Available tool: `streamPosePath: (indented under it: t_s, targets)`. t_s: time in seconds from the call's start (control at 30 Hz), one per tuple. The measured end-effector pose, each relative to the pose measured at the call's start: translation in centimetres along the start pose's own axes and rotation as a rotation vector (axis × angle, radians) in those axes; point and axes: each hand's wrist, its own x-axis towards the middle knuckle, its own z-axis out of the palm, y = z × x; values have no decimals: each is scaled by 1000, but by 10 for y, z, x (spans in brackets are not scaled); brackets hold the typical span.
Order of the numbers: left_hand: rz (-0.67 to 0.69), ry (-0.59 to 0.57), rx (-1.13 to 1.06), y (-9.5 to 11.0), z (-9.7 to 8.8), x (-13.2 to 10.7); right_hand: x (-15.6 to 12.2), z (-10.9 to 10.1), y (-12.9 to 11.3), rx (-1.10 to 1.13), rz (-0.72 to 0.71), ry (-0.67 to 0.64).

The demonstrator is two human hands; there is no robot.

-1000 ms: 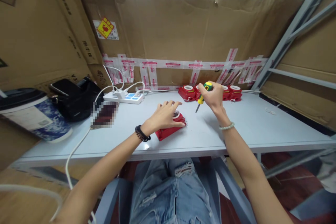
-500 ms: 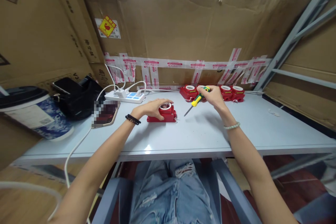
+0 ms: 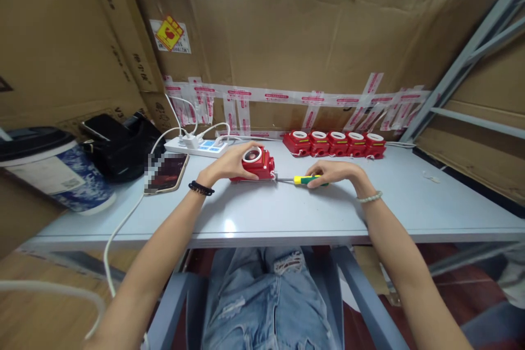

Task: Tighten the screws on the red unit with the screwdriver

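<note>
Left hand (image 3: 230, 164) gripping red box (image 3: 255, 164) at frame centre, right hand (image 3: 334, 171) closed on screwdriver (image 3: 304, 180) lying flat, tip at box's right side, five red boxes (image 3: 338, 143) behind

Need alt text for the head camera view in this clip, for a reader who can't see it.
A person's left hand steadies a red device on a pale table while the right hand holds a green-and-yellow screwdriver lying level, its tip at the device's right side. Five more red devices line the cardboard wall behind; a power strip and phone lie to the left.
</note>
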Motion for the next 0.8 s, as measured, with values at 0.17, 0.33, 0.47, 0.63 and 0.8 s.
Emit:
streamPosePath:
  t_s: [0.17, 0.33, 0.47, 0.63, 0.8]
  targets:
    - [33, 117, 34, 3, -6, -2, -15, -6, -12, 93, -9, 273]
    - [29, 157, 98, 1, -6, -1, -27, -9, -21, 227, -95, 322]
    - [55, 171, 92, 2, -7, -1, -23, -5, -23, 236, -93, 338]
    - [53, 163, 85, 5, -7, -2, -20, -4, -20, 236, -88, 346]
    - [48, 163, 82, 2, -6, -2, -18, -3, -19, 221, -105, 371]
